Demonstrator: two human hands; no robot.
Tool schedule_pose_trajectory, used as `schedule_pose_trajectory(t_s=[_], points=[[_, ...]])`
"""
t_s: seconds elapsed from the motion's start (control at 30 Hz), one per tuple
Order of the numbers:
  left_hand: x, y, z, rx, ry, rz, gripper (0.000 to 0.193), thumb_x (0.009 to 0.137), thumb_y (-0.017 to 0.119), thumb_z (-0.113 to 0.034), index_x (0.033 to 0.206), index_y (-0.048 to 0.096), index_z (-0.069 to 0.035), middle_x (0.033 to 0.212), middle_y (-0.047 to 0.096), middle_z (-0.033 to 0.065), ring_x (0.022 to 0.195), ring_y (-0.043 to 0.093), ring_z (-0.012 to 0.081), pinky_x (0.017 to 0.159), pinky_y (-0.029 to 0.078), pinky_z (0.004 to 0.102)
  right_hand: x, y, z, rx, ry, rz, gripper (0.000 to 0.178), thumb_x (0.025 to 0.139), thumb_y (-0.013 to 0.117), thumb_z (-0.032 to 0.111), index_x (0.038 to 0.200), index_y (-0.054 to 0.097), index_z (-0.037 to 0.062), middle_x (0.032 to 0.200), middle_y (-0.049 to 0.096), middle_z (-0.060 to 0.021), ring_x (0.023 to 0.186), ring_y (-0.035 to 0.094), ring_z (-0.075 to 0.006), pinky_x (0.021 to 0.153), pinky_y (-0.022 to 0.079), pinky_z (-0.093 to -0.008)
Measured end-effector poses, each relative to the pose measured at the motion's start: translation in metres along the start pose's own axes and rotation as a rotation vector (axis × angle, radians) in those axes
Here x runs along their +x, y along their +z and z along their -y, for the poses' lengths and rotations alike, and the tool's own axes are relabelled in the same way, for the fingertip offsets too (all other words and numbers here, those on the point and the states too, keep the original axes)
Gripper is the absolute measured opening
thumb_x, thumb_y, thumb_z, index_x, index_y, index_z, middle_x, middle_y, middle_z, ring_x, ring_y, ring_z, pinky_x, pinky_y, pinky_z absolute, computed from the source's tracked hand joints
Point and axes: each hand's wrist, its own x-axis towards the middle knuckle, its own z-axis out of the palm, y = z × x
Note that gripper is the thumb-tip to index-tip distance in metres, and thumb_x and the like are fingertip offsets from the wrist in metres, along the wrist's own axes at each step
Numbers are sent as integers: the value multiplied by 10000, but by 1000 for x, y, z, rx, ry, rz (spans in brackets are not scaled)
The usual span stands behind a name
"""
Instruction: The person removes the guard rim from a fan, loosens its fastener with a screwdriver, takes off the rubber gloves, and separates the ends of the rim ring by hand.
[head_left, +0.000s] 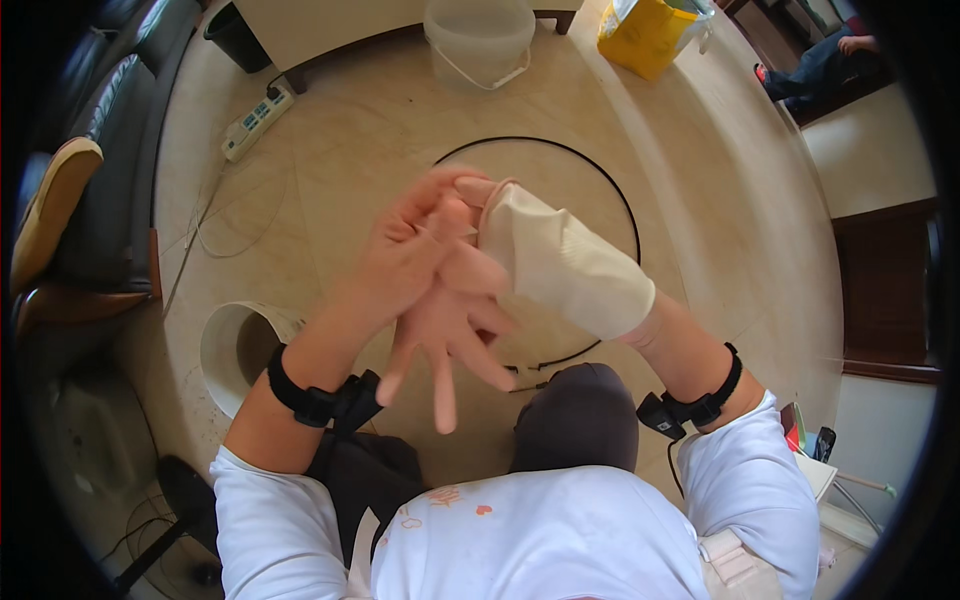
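My left hand (405, 240) is bare, its fingers closed on the pink part of a rubber glove (440, 325), in front of my chest. The pink glove fingers spread and hang downward, slightly blurred. A cream-coloured cuff (570, 260) covers my right hand and wrist, with a rolled pinkish rim near my left fingertips. My right hand is mostly hidden inside it, so its fingers cannot be made out. Each forearm wears a black strap (315, 400) with a small device.
A black cable loop (628, 205) lies on the tiled floor below my hands. A white bucket (225, 350) stands left, a clear bucket (480, 45) and yellow bag (650, 40) ahead. A power strip (257, 125) lies far left. Another person (825, 65) sits far right.
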Motion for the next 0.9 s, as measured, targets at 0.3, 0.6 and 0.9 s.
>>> schedule_pose_trajectory(t_s=[0.3, 0.6, 0.9], points=[[1, 14, -1, 19, -115, -6, 259, 1062, 543, -163, 1288, 601, -51, 1071, 691, 27, 943, 647, 97, 805, 537, 266, 1, -21, -23, -24, 39, -49, 468, 1026, 546, 346, 1424, 506, 102, 1308, 596, -46, 1216, 555, -152, 1053, 409, -304], [-5, 21, -1, 312, 73, -51, 122, 1026, 568, -101, 1091, 661, -56, 863, 662, 21, 796, 638, 85, 700, 523, 247, 0, 2, -6, 119, 83, -170, 431, 1046, 514, 392, 1371, 520, 109, 1279, 561, 20, 1147, 533, -92, 966, 455, -277], [-33, 25, -45, 501, 382, 127, 145, 991, 550, 20, 1079, 661, -11, 811, 692, 56, 688, 684, 145, 585, 533, 281, -28, -16, -3, 29, 12, 180, 482, 1038, 577, 290, 1452, 487, 61, 1443, 504, -37, 1299, 471, -108, 1080, 388, -260]])
